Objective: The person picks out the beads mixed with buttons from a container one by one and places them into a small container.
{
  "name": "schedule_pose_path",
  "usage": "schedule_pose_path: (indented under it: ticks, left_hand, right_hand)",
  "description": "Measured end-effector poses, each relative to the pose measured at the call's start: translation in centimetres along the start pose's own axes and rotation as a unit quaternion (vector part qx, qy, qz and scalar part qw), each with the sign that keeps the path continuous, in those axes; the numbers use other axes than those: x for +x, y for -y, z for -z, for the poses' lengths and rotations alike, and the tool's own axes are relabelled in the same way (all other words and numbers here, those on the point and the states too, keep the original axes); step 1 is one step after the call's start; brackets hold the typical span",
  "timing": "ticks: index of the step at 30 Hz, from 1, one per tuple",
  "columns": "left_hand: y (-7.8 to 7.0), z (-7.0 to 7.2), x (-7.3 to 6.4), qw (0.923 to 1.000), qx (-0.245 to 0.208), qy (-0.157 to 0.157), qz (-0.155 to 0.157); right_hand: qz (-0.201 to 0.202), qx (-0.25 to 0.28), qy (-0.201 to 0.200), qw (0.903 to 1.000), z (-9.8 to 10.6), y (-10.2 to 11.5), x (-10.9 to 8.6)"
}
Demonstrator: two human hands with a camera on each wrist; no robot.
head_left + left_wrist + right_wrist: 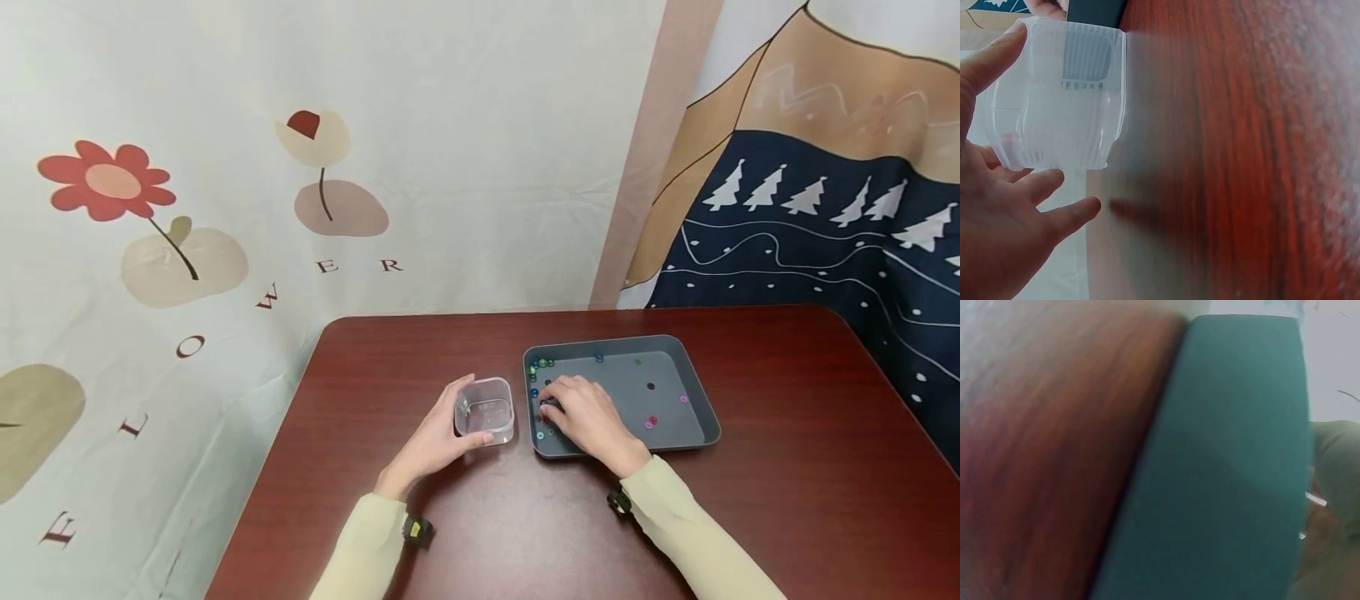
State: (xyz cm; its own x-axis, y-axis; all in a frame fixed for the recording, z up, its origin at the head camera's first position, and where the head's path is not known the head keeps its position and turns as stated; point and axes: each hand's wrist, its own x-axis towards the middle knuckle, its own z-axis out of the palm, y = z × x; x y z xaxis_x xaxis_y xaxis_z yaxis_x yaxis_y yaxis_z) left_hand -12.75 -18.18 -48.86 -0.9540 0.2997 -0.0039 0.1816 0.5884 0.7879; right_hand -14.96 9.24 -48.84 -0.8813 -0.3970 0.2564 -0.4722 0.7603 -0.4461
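Observation:
In the head view, my left hand [442,429] holds a clear plastic container [489,410], thumb on its near side and fingers on its far side. The left wrist view has the thumb along one wall of the container [1091,119], with the little finger held away from it. My right hand [592,417] reaches into a shallow grey tray [626,396], its bent fingers down at the left end among small coloured beads [543,363]. I cannot tell if a bead is between those fingertips. The tray's outer wall [1222,456] hides them in the right wrist view.
Other beads lie scattered in the tray, among them a pink one [683,398] and a red one [653,420] toward its right side. Container and tray stand side by side on a reddish-brown wooden table [525,525]. Behind it hangs a printed curtain [480,150].

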Motion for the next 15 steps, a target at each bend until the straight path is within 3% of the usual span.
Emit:
schedule_pose_path:
  ticks: [15]
  left_hand:
    - [0.4, 0.1, 0.1, 0.9998, -0.011, -0.006, -0.018]
  right_hand:
    - [0.062, 0.073, -0.090, 0.9913, 1.7, 2.8, -0.2]
